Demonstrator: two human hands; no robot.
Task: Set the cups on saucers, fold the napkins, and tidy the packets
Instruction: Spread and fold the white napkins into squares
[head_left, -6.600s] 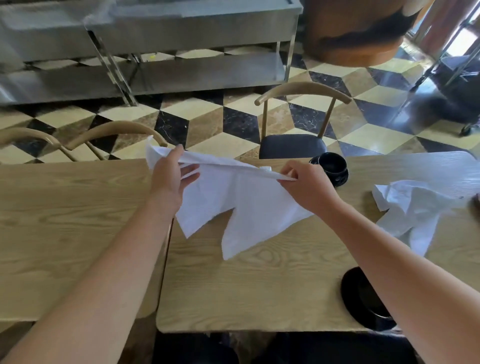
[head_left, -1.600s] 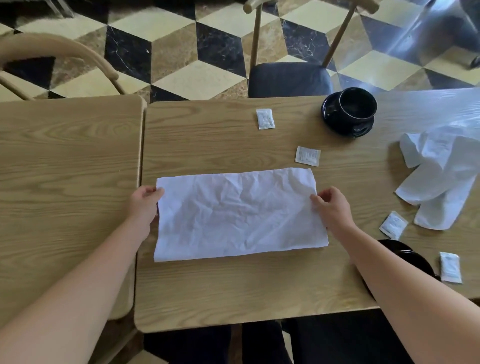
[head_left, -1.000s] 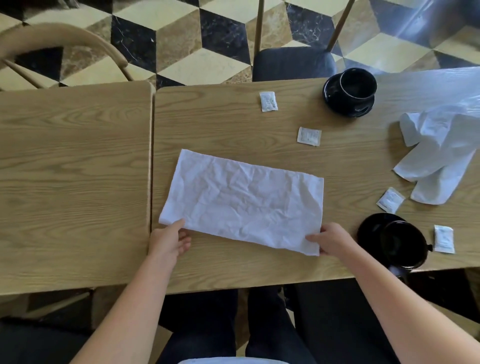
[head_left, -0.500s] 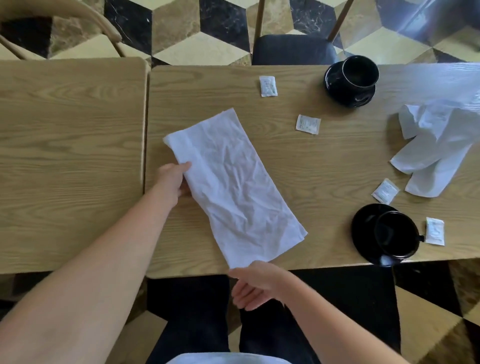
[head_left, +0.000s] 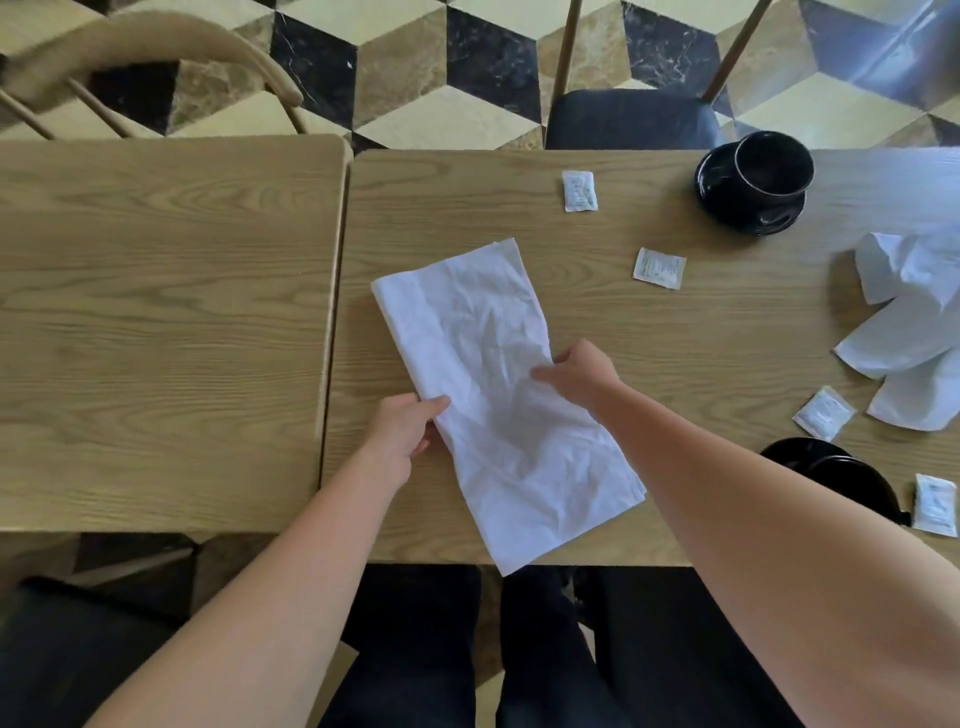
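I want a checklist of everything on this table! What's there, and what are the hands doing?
Surface: two wooden tables pushed together, a narrow gap between.
Job's things: folded napkin lying slantwise, one corner over the near edge; crumpled napkin at right; far cup on its saucer; near cup partly hidden by the right arm; four packets scattered, one near the far edge.
Clutter: nothing seen.
Hands: left hand grips the napkin's left edge; right hand pinches its right edge.
Cables: nothing seen.
Surroundings: chairs, checkered floor.
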